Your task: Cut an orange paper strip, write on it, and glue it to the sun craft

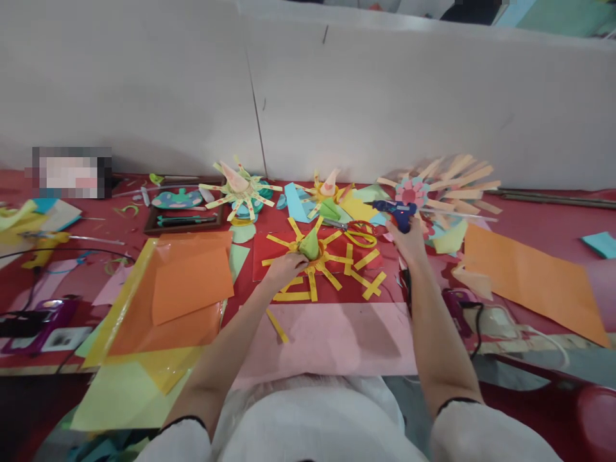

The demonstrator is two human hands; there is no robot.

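My left hand (283, 266) grips a green paper cone (310, 245) that stands at the middle of a sun-like craft of yellow paper strips (332, 266) on a red sheet. My right hand (409, 240) holds a blue glue gun (397, 210) to the right of the craft, with its nozzle pointing left. Yellow-handled scissors (359, 232) lie between the two hands, just beyond the strips.
Orange and yellow sheets (187, 289) lie at the left, another orange sheet (529, 282) at the right, a pink sheet (332, 337) in front. Finished paper flowers (240, 189) and a large fan-shaped one (433, 189) line the white wall. A cable (476, 321) runs by my right arm.
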